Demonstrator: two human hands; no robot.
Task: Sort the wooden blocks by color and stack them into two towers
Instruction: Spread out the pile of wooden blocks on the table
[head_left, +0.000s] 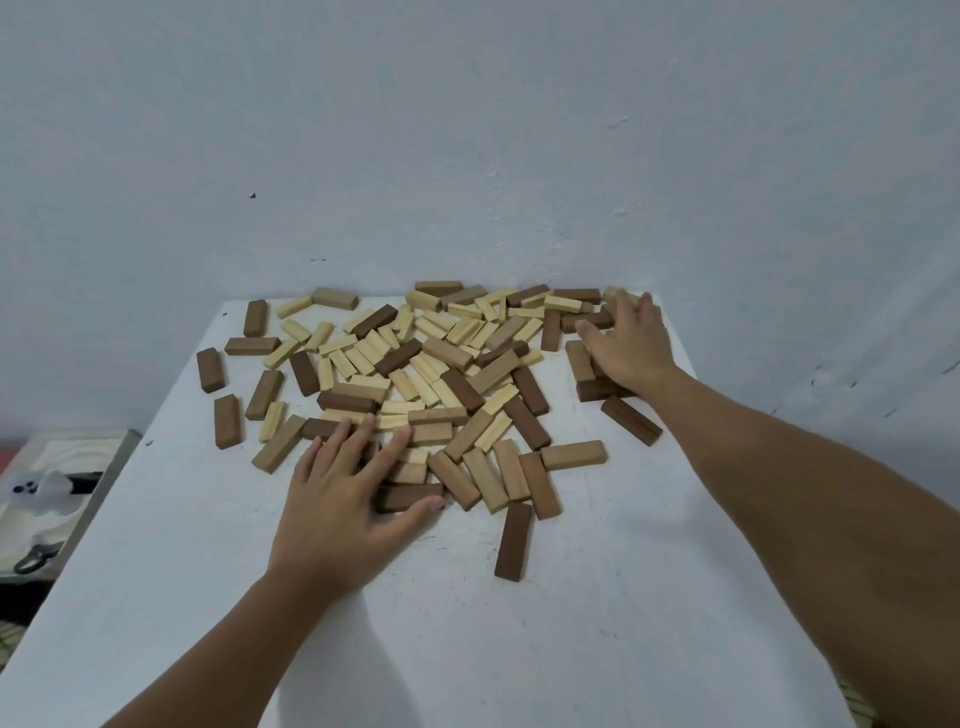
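Note:
Several wooden blocks, pale and dark brown mixed, lie scattered in a loose pile (431, 374) over the far half of the white table (597, 597). My left hand (345, 499) lies flat with spread fingers on the pile's near edge, its thumb against a dark block (408, 497). My right hand (626, 345) rests with straight fingers on a small group of brown blocks (587, 371) at the far right, near the wall. One dark block (514, 540) lies alone, closest to me. No tower stands anywhere.
A pale wall (467, 130) rises directly behind the table's far edge. Stray brown blocks (227, 421) lie along the left side. Left of the table, lower down, sits a patterned cloth (47, 483).

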